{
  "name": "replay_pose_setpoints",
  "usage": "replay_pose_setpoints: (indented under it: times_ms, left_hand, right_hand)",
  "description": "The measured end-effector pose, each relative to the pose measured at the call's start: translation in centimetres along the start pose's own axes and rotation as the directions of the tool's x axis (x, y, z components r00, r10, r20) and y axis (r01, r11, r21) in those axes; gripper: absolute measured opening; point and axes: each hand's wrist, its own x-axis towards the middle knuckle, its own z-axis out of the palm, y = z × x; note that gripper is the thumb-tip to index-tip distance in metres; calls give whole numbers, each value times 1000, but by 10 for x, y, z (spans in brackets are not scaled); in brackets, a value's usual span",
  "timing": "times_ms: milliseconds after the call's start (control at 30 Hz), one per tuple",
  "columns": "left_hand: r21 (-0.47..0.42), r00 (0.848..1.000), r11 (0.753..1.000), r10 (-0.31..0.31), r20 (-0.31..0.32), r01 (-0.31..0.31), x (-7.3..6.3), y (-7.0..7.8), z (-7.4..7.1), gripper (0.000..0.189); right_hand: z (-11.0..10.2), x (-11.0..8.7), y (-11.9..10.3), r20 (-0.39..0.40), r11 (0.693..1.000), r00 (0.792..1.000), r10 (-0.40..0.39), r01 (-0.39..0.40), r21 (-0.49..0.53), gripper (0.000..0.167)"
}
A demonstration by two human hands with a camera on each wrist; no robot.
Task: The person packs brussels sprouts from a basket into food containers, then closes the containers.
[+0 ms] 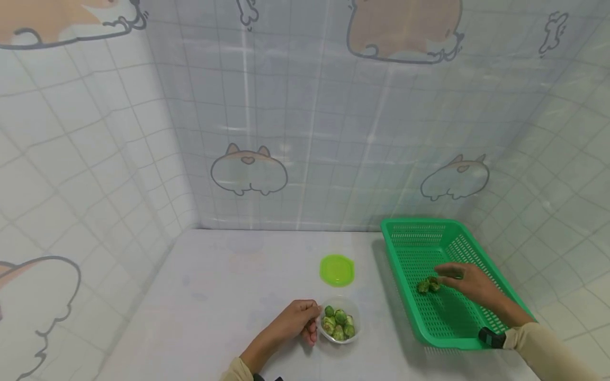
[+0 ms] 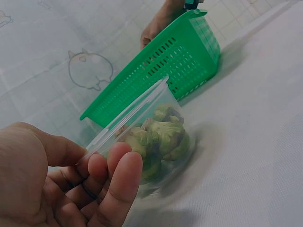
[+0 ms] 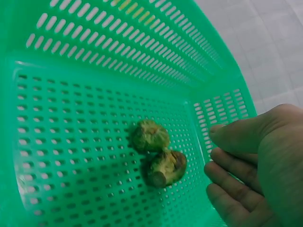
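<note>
My left hand (image 1: 297, 319) pinches the rim of a clear plastic tub (image 1: 356, 312) between thumb and forefinger, its other fingers curling beside the wall. Inside the tub lie several green Brussels sprouts (image 1: 340, 317), visible through its side in the left wrist view. My right hand (image 1: 469, 283) hovers inside the green basket (image 1: 404, 296) with thumb and fingers apart and nothing held. Close to its fingertips, two Brussels sprouts with browned leaves rest side by side on the basket floor; in the right wrist view one sprout (image 3: 150, 136) touches the other sprout (image 3: 164, 169).
A lime-green round lid (image 1: 337, 270) lies flat on the white table cover (image 1: 224, 296), just behind the tub. The slotted basket stands at the right, near the tiled-pattern side curtain (image 1: 567, 222). A printed curtain (image 1: 333, 132) rises along the back edge.
</note>
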Motion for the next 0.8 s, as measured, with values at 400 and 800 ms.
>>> replay_pose_setpoints:
  times_ms: [400,800]
  left_hand:
    - [4,1000,1000,-5,-5,5,3,-4,-1,36]
    - [11,1000,1000,-15,-9,15,3,-3,-1,36]
  right_hand:
    - [6,9,8,88,1000,996,15,-15,1,42]
    - [12,17,10,115,999,993,35,-36,10,45]
